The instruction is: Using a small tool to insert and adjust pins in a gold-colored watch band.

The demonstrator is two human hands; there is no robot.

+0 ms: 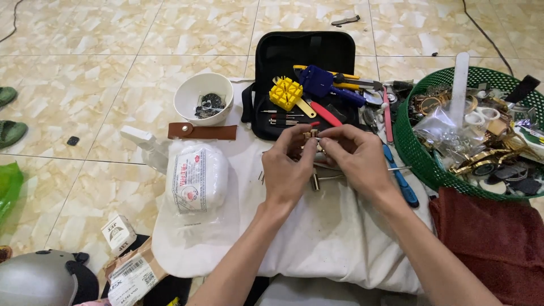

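Beside hands, white bowl holds perhaps watch parts.

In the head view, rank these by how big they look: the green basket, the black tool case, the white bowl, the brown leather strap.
Largest to smallest as they appear:
1. Green basket, though the frame cuts it off at the right
2. Black tool case, close behind; its lower part is hidden by the hands, so these two are unsure
3. White bowl
4. Brown leather strap

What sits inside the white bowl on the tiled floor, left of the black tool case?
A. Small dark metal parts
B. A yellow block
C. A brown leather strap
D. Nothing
A: the white bowl holds a small heap of dark metal parts; the brown strap lies outside, just below it.
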